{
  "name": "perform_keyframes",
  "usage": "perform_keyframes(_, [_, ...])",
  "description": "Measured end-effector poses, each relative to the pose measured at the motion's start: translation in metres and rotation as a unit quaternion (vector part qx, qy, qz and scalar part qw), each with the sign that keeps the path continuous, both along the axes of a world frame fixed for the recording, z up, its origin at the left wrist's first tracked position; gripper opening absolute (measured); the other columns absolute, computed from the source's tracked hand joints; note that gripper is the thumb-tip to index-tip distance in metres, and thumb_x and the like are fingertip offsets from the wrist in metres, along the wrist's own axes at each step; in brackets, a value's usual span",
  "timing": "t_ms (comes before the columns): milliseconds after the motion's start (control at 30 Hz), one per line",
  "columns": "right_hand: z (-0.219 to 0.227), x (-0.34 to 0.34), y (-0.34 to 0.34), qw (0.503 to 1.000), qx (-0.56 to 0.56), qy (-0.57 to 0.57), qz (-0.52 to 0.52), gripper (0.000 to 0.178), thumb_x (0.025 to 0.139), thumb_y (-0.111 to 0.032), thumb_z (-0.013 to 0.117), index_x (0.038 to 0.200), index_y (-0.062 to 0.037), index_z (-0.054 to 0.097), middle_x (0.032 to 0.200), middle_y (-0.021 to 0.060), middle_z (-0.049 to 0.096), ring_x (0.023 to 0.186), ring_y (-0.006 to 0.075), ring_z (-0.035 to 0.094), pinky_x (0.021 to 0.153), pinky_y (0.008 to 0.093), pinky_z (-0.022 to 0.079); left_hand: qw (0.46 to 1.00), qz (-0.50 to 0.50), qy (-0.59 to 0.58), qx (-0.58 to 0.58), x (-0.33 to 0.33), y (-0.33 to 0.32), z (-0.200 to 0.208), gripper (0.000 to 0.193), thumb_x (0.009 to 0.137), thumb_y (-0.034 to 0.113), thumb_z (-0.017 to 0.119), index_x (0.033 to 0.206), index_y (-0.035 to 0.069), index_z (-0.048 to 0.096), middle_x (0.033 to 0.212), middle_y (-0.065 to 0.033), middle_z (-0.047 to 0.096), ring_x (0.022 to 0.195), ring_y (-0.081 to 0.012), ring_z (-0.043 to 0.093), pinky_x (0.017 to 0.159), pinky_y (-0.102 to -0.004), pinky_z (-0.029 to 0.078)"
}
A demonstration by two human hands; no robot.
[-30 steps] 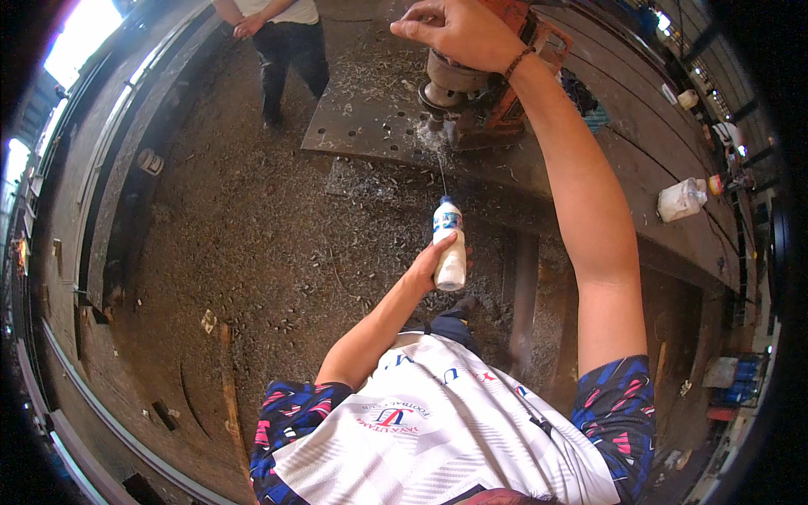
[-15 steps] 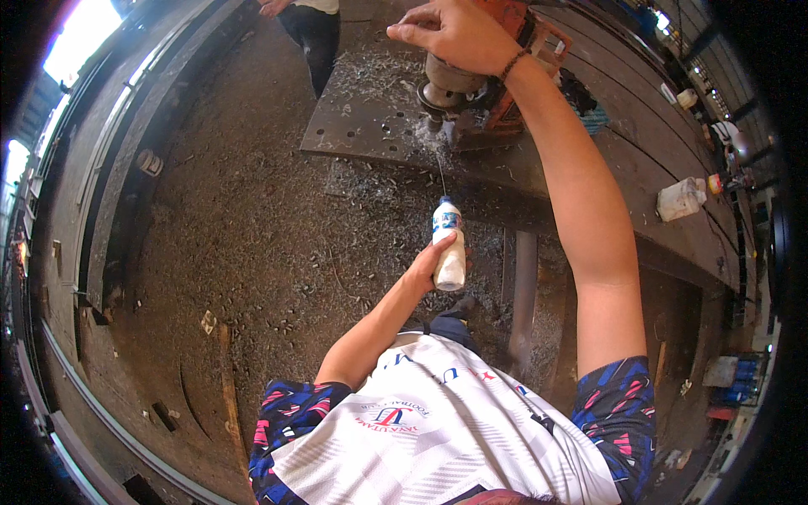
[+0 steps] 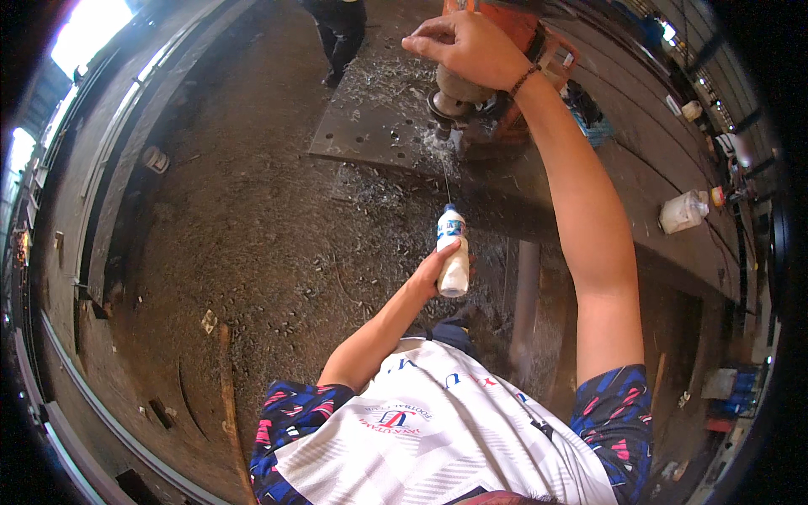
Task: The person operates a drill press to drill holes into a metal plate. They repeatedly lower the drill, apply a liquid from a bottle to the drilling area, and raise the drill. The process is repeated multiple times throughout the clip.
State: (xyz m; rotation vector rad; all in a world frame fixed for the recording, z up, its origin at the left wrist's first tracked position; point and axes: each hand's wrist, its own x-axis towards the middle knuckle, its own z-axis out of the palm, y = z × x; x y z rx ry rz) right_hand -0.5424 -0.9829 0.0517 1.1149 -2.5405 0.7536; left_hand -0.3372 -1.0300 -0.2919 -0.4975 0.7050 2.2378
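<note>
My left hand (image 3: 435, 268) is wrapped round a white plastic bottle (image 3: 454, 273) with a blue cap, the cap end pointing away from me. From the cap a thin pale line, looking like a jet of liquid, runs to the cutter of an orange drilling machine (image 3: 523, 34). Pale shavings lie around the cutter on a dark steel plate (image 3: 337, 143) with holes. Over the drill's grey spindle (image 3: 454, 93) reaches my right hand (image 3: 475, 50), thumb apart from loosely bent fingers. Nothing shows between them; the side facing the machine is hidden.
Another person's legs (image 3: 341, 38) stand beyond the plate. A pale jerrycan (image 3: 683, 210) sits on the steel surface at right. Metal chips litter the ground; a wooden strip (image 3: 227, 379) and a small tub (image 3: 155, 160) lie left. Steel beams line the left.
The view has shifted slightly, so plate and machine appear a little lower and further right. The other person has moved to the right. Both my hands keep much the same pose.
</note>
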Motion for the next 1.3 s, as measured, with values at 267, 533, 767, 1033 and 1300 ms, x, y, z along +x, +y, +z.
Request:
perform_keyframes(267, [0.008, 0.006, -0.004, 1.0, 0.001, -0.027, 0.006, 0.042, 0.092, -0.043, 0.067, 0.106, -0.0041, 0.074, 0.099, 0.0136, 0.074, 0.095, 0.025, 0.071, 0.086, 0.0333, 0.054, 1.0, 0.006, -0.007, 0.024, -0.002, -0.003, -0.004, 0.055, 0.09, 0.039, 0.071, 0.131, 0.015, 0.044, 0.104, -0.0121, 0.066, 0.086, -0.0272, 0.069, 0.073, -0.0441, 0.061])
perform_keyframes(533, [0.008, 0.007, -0.004, 1.0, 0.025, 0.011, -0.012, 0.041, 0.092, -0.044, 0.067, 0.107, -0.0062, 0.075, 0.102, 0.0141, 0.074, 0.099, 0.0256, 0.071, 0.089, 0.0356, 0.055, 1.0, 0.017, -0.011, 0.019, -0.002, -0.001, -0.005, 0.052, 0.091, 0.039, 0.07, 0.129, 0.011, 0.047, 0.104, -0.0121, 0.067, 0.085, -0.0268, 0.07, 0.072, -0.0424, 0.061])
perform_keyframes(767, [0.006, 0.007, -0.004, 1.0, 0.022, 0.001, -0.009, 0.041, 0.092, -0.043, 0.067, 0.109, -0.0064, 0.074, 0.104, 0.0149, 0.074, 0.102, 0.0268, 0.07, 0.09, 0.036, 0.055, 1.0, 0.023, 0.0, -0.004, 0.001, 0.0, 0.001, 0.049, 0.093, 0.04, 0.068, 0.123, 0.006, 0.051, 0.099, -0.0126, 0.068, 0.082, -0.0257, 0.071, 0.07, -0.0403, 0.061])
perform_keyframes(1033, [0.003, 0.01, -0.006, 1.0, 0.007, 0.009, -0.025, 0.041, 0.092, -0.044, 0.067, 0.108, -0.0064, 0.074, 0.102, 0.0147, 0.074, 0.099, 0.0269, 0.071, 0.089, 0.0356, 0.055, 1.0, 0.007, -0.004, 0.015, -0.002, -0.002, -0.011, 0.058, 0.089, 0.041, 0.073, 0.132, 0.015, 0.044, 0.104, -0.0121, 0.066, 0.084, -0.0279, 0.07, 0.07, -0.043, 0.06])
perform_keyframes(1300, [0.003, 0.009, -0.008, 1.0, -0.003, 0.002, -0.002, 0.039, 0.092, -0.042, 0.067, 0.105, -0.0061, 0.075, 0.099, 0.0137, 0.074, 0.095, 0.0245, 0.072, 0.084, 0.034, 0.056, 1.0, 0.006, 0.002, 0.018, 0.0, -0.002, -0.007, 0.058, 0.09, 0.04, 0.072, 0.135, 0.016, 0.043, 0.104, -0.0131, 0.066, 0.083, -0.028, 0.07, 0.07, -0.0432, 0.06])
